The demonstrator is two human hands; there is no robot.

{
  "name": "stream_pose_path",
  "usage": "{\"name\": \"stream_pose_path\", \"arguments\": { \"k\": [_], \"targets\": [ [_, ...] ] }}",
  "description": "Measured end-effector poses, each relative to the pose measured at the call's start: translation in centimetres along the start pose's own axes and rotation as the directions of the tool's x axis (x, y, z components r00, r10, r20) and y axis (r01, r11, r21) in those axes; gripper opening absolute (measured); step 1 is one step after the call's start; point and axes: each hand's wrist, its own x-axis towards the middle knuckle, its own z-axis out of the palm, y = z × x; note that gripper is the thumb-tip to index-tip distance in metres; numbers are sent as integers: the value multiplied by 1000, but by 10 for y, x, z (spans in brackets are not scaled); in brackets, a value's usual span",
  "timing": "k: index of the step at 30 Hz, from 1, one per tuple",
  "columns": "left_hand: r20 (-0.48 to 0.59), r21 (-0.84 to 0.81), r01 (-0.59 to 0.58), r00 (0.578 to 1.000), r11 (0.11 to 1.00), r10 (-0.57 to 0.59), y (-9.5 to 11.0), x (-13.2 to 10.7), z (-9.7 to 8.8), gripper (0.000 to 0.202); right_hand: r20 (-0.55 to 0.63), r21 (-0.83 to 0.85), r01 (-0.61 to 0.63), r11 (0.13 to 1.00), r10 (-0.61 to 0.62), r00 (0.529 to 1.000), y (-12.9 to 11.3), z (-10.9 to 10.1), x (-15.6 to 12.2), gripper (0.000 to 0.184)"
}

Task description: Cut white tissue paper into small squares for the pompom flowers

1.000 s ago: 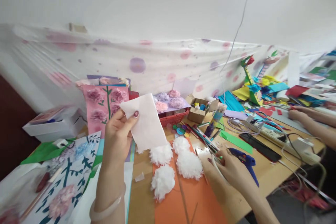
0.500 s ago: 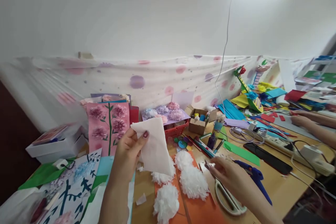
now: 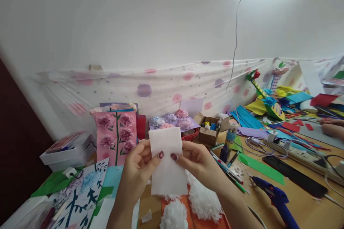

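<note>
The left hand [image 3: 139,164] and right hand [image 3: 201,164] each pinch a white paper [image 3: 168,171] between thumb and fingers, at its opposite side edges. The paper stands upright at the centre of the dial, its top edge free above the thumbs, its lower edge just in front of white puffs [image 3: 174,216] at six o'clock, which lie on orange card [image 3: 190,214]. At two o'clock sits a carton [image 3: 208,136]; nearby, between two and three, is a bottle [image 3: 231,137], any lettering too small to read. A flower picture [image 3: 116,136] stands at ten. Bare tabletop [image 3: 259,204] shows between the right forearm and a blue glue gun [image 3: 278,195] between three and four.
</note>
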Motion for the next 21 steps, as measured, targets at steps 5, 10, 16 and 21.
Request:
{"name": "stream_pose_path", "arguments": {
  "k": [5,10,16,21],
  "targets": [
    [-13,-85,80,997,993,-82,-1,8,-8,36,-65,-124,66,990,-74,995,-2,-13,1,20],
    [-1,-500,259,954,826,-300,-1,8,9,34,-236,-119,77,990,-104,966,-3,-13,5,18],
    [4,-696,274,926,664,-377,-2,1,40,54,-366,-239,125,963,-209,907,13,-1,10,25],
    [-6,-703,255,931,664,-365,-3,2,41,58,-227,-493,273,826,-425,876,24,5,12,32]
  ]
}}
